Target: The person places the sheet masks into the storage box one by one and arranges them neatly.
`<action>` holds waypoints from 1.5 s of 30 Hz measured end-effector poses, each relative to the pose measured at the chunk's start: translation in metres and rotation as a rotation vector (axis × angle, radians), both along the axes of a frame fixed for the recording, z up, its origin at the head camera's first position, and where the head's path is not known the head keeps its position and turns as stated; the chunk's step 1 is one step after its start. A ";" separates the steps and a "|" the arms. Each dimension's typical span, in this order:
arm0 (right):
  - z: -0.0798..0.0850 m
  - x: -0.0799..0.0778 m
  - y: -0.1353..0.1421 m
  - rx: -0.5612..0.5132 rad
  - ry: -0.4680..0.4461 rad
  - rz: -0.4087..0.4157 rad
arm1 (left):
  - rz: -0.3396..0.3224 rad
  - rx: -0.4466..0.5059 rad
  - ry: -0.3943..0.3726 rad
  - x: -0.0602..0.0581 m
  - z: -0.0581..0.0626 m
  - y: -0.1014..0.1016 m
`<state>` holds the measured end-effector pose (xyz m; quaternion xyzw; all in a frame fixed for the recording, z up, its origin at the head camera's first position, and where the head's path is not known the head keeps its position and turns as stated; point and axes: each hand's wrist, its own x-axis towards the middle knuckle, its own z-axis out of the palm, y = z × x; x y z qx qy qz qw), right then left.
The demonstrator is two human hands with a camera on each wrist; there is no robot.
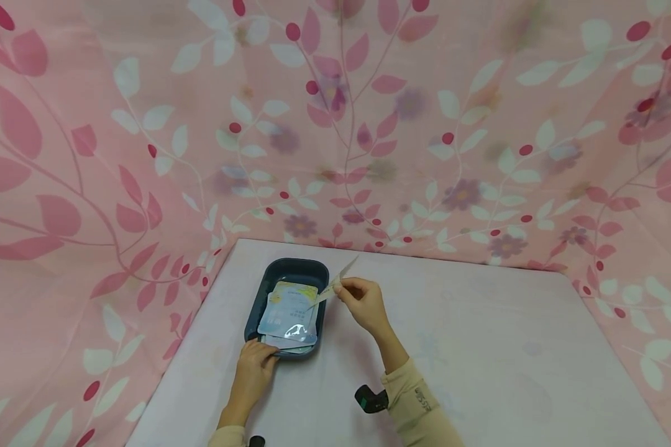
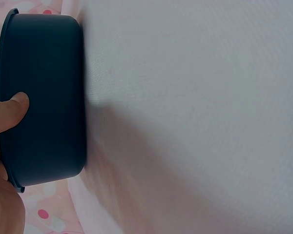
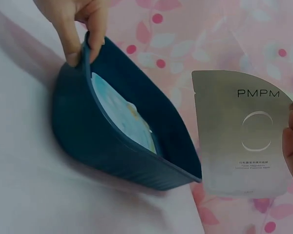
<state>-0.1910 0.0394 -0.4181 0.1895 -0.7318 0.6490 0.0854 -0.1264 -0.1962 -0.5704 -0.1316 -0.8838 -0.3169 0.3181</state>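
A dark blue plastic basin (image 1: 253, 323) stands on the table with several face mask packets (image 1: 291, 313) lying in it, light blue ones on top. My left hand (image 1: 257, 359) grips the basin's near rim, its thumb on the outer wall (image 2: 49, 126) in the left wrist view. Just beyond the basin's right side, my right hand (image 1: 365, 303) pinches a grey-green face mask packet (image 3: 237, 131) by its edge. That packet is tilted, seen nearly edge-on in the head view, and its face reads PMPM in the right wrist view.
The basin rests on the left part of a table with a white cloth (image 1: 481, 347). Pink leaf-patterned fabric (image 1: 369, 124) hangs behind and at both sides. A black wrist device (image 1: 371, 399) sits at the right sleeve.
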 end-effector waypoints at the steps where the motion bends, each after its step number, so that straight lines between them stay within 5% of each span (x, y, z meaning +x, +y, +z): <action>1: -0.001 0.000 -0.002 0.005 0.000 0.005 | -0.002 0.000 0.004 0.000 0.000 0.000; 37: -0.021 -0.001 -0.050 0.128 0.016 0.142 | -0.043 0.005 0.092 -0.003 -0.004 -0.002; 45: -0.060 -0.013 -0.053 0.174 -0.015 0.119 | -0.042 0.007 0.087 -0.003 -0.005 -0.002</action>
